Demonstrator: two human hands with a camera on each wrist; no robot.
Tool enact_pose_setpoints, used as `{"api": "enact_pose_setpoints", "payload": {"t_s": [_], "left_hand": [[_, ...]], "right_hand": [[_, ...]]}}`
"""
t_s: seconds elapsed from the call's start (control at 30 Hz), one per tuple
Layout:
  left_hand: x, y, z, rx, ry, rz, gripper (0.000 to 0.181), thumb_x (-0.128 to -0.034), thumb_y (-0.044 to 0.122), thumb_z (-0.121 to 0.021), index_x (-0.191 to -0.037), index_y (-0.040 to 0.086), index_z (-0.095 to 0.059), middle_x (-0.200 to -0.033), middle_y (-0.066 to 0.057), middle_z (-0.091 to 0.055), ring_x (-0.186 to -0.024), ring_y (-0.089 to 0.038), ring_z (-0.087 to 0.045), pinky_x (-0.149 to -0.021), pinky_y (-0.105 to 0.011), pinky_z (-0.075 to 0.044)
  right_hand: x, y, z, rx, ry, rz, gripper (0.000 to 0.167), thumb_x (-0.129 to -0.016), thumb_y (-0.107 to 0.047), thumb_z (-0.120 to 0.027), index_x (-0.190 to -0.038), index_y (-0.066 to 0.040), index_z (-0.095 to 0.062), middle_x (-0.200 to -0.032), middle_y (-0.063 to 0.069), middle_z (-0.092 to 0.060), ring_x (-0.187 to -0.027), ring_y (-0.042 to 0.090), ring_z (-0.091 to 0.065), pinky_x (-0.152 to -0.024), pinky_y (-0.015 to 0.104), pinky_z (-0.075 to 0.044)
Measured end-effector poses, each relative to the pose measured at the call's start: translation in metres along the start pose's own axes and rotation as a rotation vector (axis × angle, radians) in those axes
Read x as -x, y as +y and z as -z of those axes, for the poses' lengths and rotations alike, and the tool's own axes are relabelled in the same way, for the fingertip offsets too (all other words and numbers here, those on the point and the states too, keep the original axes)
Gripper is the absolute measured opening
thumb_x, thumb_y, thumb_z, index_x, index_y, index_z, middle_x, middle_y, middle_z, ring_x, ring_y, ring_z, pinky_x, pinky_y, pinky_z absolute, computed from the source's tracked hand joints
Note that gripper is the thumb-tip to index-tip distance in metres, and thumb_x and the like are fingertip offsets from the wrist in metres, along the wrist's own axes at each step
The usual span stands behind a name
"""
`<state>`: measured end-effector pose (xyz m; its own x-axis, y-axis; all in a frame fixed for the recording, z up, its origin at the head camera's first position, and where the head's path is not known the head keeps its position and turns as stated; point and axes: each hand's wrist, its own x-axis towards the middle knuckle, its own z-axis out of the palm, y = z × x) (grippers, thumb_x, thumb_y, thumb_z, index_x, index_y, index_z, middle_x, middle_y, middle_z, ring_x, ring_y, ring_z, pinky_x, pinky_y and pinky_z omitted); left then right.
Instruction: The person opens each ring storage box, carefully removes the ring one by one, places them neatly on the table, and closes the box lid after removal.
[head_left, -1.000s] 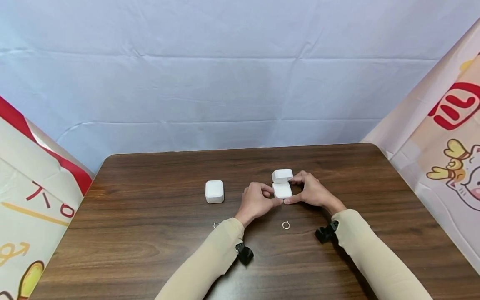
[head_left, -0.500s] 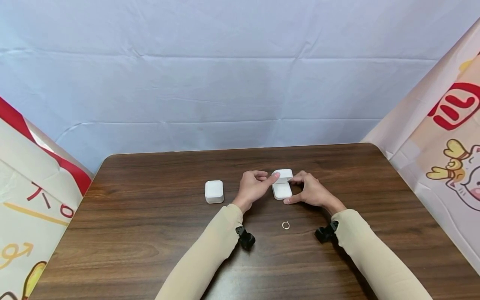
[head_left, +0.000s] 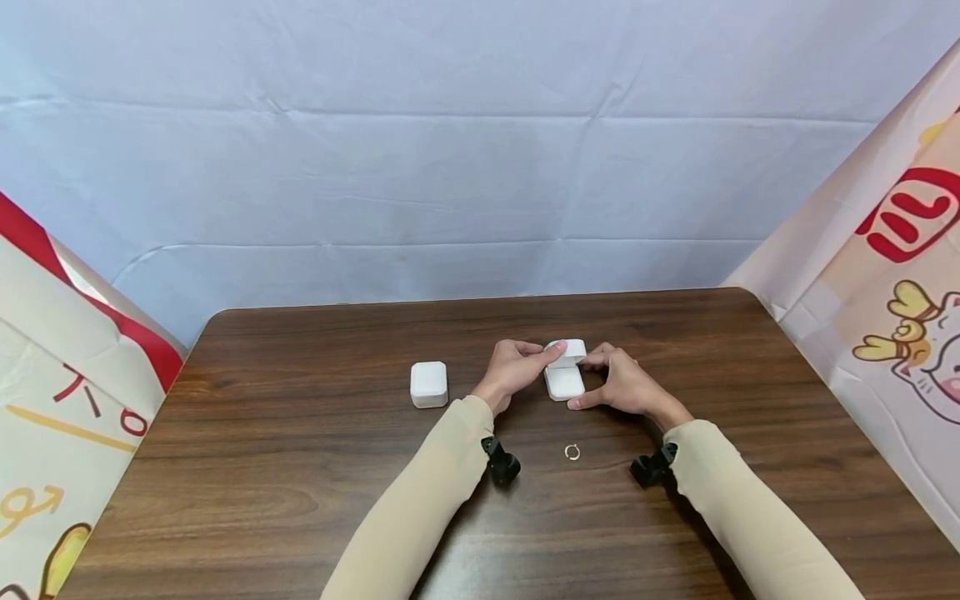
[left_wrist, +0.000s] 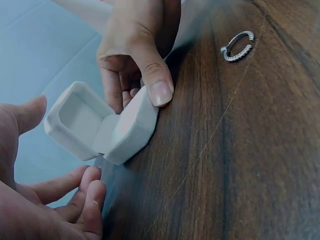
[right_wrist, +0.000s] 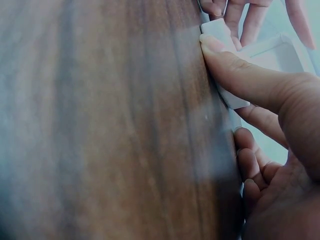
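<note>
A white ring box [head_left: 564, 383] stands on the table with its lid [left_wrist: 80, 120] raised. My right hand [head_left: 628, 385] grips the box's base, its thumb [right_wrist: 235, 67] along the front and fingers at the side and back. My left hand [head_left: 517, 367] is at the left of the lid. The left wrist view shows the left thumb [left_wrist: 27, 116] in front of the lid and the fingers behind it, with a gap on both sides. A silvery ring [left_wrist: 237, 46], broken by a gap in its band, lies on the wood in front of the box.
A second white box [head_left: 429, 384], its lid down, stands left of my left hand on the brown wooden table [head_left: 300, 467]. A pale cloth [head_left: 420, 167] hangs beyond the far edge, with printed cloths at both sides.
My left hand has gone from the base's front left corner up beside the raised lid, then slightly right. Its sleeve now covers a second ring seen earlier. The right hand keeps its grip.
</note>
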<state>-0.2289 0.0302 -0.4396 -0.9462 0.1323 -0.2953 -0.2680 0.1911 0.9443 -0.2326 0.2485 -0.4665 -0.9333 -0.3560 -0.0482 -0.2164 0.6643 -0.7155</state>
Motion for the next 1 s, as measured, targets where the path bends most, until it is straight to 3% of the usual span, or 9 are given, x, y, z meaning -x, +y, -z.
{"api": "enact_pose_setpoints", "payload": {"t_s": [0.5,0.7,1.0], "left_hand": [[-0.005,0.0008,-0.0013,-0.009,-0.048,0.041,0.055,-0.0881,0.05,-0.077,-0.115,0.002,-0.071,-0.122,-0.006,-0.061,-0.118,-0.024,-0.056,-0.1,-0.04,-0.045],[-0.0056,0.0,-0.0007,0.001,-0.061,0.031,0.051,-0.0871,0.048,-0.078,-0.11,0.003,-0.072,-0.118,-0.004,-0.061,-0.113,-0.022,-0.055,-0.099,-0.04,-0.044],[-0.0064,-0.0013,0.0008,0.011,-0.085,0.005,0.054,-0.0867,0.043,-0.081,-0.119,0.001,-0.07,-0.127,-0.008,-0.06,-0.119,-0.025,-0.055,-0.101,-0.041,-0.044]], "right_hand": [[0.0004,-0.0001,0.0013,-0.015,-0.018,-0.015,0.067,-0.07,-0.026,-0.096,-0.127,-0.003,-0.071,-0.113,0.011,-0.057,-0.106,0.029,-0.052,-0.093,0.045,-0.04],[0.0008,0.0002,0.0013,-0.027,-0.019,-0.018,0.065,-0.069,-0.026,-0.096,-0.126,-0.005,-0.072,-0.113,0.011,-0.057,-0.105,0.028,-0.051,-0.091,0.044,-0.04],[0.001,0.0002,0.0014,-0.024,-0.026,-0.022,0.063,-0.07,-0.028,-0.095,-0.125,-0.006,-0.072,-0.114,0.012,-0.057,-0.106,0.029,-0.052,-0.092,0.046,-0.04]]}}
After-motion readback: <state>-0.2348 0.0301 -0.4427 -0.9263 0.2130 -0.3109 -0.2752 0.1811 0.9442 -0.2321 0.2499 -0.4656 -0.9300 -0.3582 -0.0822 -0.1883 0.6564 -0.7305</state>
